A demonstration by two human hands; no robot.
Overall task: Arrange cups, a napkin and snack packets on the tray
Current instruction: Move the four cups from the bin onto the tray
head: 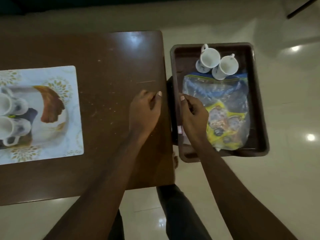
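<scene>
A dark brown tray (259, 101) sits just off the table's right edge. At its far end, two white cups (207, 58) (226, 66) touch each other. A clear zip bag (225, 96) holding yellow snack packets (223, 135) fills the rest. My right hand (194, 113) is closed over the tray's left rim, thumb outside and fingers inside beside the bag. My left hand (145, 111) rests on the brown table (103, 66) near its right edge, fingers curled with nothing in them. At the far left, a white plate carries two more white cups (7, 104) (8, 129) and a dark blue napkin (32, 115).
The plate stands on a leaf-patterned mat (74, 139) at the table's left. Glossy pale floor surrounds the table and tray. My legs in dark trousers (176, 213) are below the table's near edge. A dark rod (301, 7) crosses the top right corner.
</scene>
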